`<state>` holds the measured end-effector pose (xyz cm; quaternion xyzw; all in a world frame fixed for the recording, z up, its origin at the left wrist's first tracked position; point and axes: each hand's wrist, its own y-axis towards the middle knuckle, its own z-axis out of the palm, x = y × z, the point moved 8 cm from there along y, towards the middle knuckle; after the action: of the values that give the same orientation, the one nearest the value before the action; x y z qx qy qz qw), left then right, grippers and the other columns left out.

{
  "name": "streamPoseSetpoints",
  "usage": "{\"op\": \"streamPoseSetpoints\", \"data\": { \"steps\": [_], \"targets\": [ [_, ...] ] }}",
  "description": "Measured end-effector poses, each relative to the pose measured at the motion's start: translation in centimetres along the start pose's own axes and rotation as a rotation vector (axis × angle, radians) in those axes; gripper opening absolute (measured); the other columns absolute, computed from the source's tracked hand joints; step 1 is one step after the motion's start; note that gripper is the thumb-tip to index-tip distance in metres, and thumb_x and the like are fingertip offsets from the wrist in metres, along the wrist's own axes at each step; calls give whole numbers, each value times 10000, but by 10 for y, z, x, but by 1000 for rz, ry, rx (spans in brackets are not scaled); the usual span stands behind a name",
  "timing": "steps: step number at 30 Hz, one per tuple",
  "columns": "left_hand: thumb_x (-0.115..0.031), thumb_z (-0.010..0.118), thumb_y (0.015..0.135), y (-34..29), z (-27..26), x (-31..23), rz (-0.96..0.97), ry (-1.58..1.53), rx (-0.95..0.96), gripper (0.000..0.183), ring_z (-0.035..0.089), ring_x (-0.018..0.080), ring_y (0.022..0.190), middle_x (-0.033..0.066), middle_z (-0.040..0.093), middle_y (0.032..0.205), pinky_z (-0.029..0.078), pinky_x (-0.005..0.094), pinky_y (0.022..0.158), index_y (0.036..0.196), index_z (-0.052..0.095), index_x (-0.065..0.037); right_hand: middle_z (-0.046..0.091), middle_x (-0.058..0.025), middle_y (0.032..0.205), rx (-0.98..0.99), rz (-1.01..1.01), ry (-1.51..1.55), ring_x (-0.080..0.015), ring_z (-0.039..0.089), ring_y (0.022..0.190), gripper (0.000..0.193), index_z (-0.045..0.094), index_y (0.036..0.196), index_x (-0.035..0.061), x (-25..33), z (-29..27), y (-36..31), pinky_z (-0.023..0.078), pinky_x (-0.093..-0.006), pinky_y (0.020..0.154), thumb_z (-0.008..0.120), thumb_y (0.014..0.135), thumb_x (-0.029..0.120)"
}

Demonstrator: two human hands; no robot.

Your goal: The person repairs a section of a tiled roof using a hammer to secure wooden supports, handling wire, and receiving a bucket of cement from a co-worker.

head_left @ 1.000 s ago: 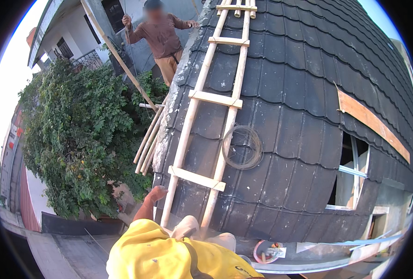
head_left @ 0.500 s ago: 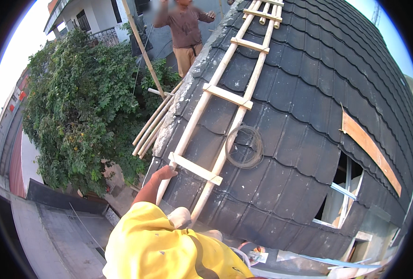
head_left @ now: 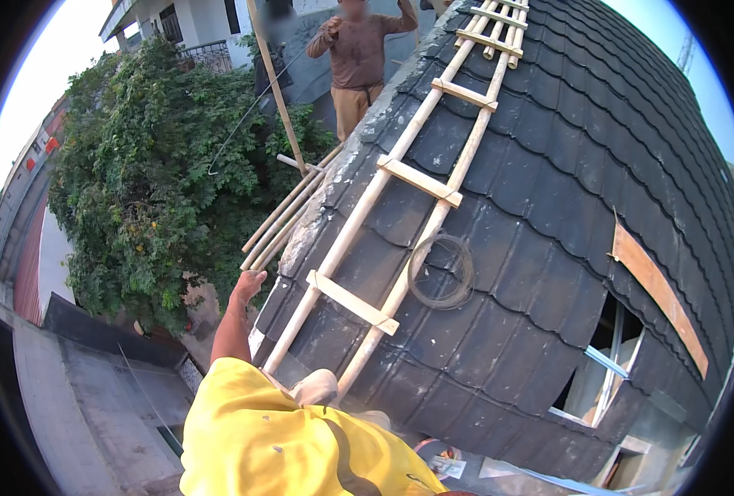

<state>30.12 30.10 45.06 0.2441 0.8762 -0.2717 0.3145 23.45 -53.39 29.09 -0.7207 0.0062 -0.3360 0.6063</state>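
My left hand [head_left: 249, 286] is stretched out past the roof's left edge, with its fingers apart. It is right by the lower ends of several bamboo poles [head_left: 288, 217] that lean along that edge; whether it touches them I cannot tell. To the right of the hand, a pole ladder [head_left: 353, 302] with flat wooden rungs lies up the slope of dark roof tiles [head_left: 511, 273]. A coil of thin wire [head_left: 441, 273] rests against the ladder's right rail. My right hand is out of sight.
A co-worker [head_left: 358, 54] in a brown top stands beyond the roof edge, by an upright pole [head_left: 276, 87]. A leafy tree [head_left: 152, 198] fills the left side. At right, a wooden board [head_left: 660, 293] lies above a framed roof opening [head_left: 602, 355].
My left hand has let go of the ladder's left rail and moved left to the bamboo pole ends. The co-worker's arms have shifted. The view has turned slightly.
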Motion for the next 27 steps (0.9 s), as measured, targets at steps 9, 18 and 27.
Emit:
{"op": "streamPoseSetpoints", "data": {
  "steps": [9,18,27],
  "targets": [
    [-525,579,958,45,-67,-176,98,-424,-22,700,595,355,1199,208,549,1370,426,495,1038,1403,475,5,416,38,646,-23,-11,-4,-107,388,479,141,556,972,104,-31,-37,-20,349,-296,439,563,993,243],
    [-540,605,941,71,-13,-184,35,-466,98,745,593,336,1200,160,549,1371,443,471,1013,1459,418,-38,421,42,658,-145,24,122,-102,386,483,135,551,968,110,-100,-97,-58,346,-291,441,595,981,238],
    [-686,714,747,132,-127,-123,12,341,-387,1116,497,366,1293,275,479,1428,413,420,1075,1376,402,181,425,52,653,-226,-49,139,-85,437,539,173,548,945,119,-126,-87,-70,373,-284,486,702,903,185]
  ]
}}
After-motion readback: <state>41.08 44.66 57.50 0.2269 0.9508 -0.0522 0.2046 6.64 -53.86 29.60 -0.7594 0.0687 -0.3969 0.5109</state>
